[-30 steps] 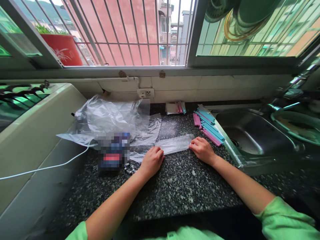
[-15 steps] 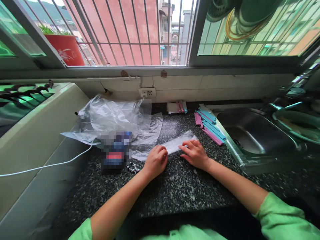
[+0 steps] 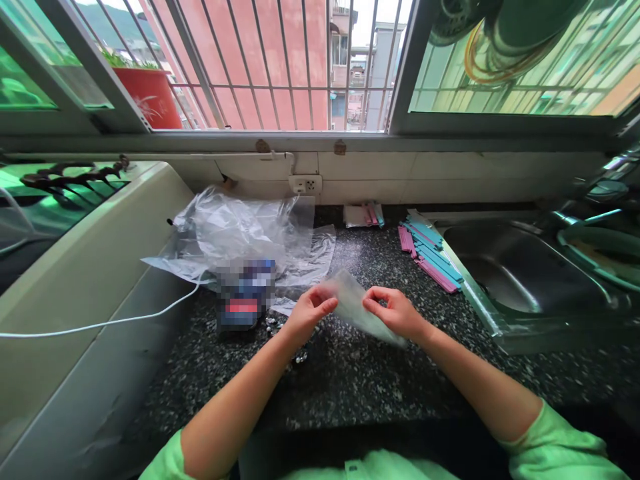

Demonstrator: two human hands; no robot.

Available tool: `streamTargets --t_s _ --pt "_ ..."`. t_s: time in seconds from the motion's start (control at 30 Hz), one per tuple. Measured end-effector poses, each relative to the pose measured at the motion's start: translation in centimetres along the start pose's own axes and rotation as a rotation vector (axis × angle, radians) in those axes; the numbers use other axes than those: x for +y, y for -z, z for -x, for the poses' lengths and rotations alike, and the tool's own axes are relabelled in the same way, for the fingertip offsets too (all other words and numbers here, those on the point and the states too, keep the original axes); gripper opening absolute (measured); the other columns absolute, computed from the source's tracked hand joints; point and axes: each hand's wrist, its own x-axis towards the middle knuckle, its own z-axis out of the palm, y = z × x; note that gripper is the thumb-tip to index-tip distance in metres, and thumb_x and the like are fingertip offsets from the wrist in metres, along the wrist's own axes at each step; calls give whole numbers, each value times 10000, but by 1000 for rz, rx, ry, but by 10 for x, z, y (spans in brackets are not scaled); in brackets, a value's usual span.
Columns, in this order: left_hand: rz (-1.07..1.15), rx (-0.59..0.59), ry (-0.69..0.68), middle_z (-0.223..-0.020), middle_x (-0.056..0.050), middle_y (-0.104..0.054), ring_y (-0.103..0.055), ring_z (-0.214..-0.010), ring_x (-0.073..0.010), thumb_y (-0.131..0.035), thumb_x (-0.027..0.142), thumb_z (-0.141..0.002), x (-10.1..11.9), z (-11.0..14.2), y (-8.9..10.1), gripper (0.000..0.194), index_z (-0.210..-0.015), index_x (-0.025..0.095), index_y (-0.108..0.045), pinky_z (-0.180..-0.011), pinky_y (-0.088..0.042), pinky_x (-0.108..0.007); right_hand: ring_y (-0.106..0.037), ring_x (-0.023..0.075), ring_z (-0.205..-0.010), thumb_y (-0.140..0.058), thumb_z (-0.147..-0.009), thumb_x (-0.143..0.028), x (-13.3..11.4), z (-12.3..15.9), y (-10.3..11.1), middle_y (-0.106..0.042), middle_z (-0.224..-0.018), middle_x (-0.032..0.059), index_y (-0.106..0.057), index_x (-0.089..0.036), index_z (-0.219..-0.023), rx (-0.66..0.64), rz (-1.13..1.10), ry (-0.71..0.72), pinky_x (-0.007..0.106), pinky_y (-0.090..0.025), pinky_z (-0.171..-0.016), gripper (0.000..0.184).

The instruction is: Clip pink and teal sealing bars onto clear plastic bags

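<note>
A small clear plastic bag [image 3: 354, 301] is held up above the dark speckled countertop [image 3: 350, 390], slanting down toward the right and partly blurred. My left hand [image 3: 311, 312] pinches its left edge between thumb and fingers. On the other side, my right hand [image 3: 397, 312] is closed on its upper right edge. Small shiny silvery pieces [image 3: 300, 358] lie beside my left wrist, partly covered by it. Flat pink and blue strips [image 3: 434, 257] are spread in a pile beyond my right hand.
A heap of clear plastic bags [image 3: 240, 223] and a pixelated dark box [image 3: 245, 297] lie at left, near a white cable [image 3: 165, 310]. At the back sits a small packet [image 3: 363, 215]. A gas stove [image 3: 165, 193] borders the left, a metal sink [image 3: 500, 267] the right.
Both hands have raised the small bag from the counter and turned it, so its right end now points down toward me. The view has shifted slightly left.
</note>
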Motion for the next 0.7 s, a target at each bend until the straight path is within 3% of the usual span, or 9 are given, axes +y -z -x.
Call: streamTargets --t_s 0.13,0.23,0.43,0.57,0.7 --pt "31 151 4 -578 17 -560 -482 -581 -106 -711 551 -507 1 3 -1 433 -556 152 -551 -611 -417 -242 -487 108 -611 -542 -766 -436 2 -1 -4 -557 -636 -6 -545 -162 -663 -60 -190 -121 227 -389 -575 292" --pt "75 214 -52 -576 28 -546 -475 -583 -93 -721 506 -514 7 3 2 403 -553 155 -528 -602 -409 -221 -489 101 -616 -630 -684 -480 6 1 -6 -567 -679 -8 -566 -150 -747 -153 -320 -224 224 -382 -575 342" --pt "164 235 13 -544 42 -525 -414 -453 -59 -708 490 -524 27 8 5 417 -597 173 -447 -451 -360 -199 -429 67 -548 -698 -620 -475 3 13 -12 -508 -596 -39 -531 -135 -638 -487 -536 -321 200 -317 -526 379" --pt "189 248 25 -578 46 -553 -417 -430 -56 -693 469 -573 33 15 6 413 -619 189 -393 -404 -348 -189 -400 54 -530 -693 -616 -510 1 20 -18 -496 -597 -41 -556 -121 -669 -607 -688 -329 187 -284 -493 416" --pt "192 260 -19 -600 46 -579 -490 -474 -71 -693 417 -615 28 15 7 372 -623 187 -402 -459 -399 -194 -399 54 -519 -695 -602 -523 9 24 -27 -488 -565 -40 -571 -112 -631 -633 -585 -335 182 -287 -481 431"
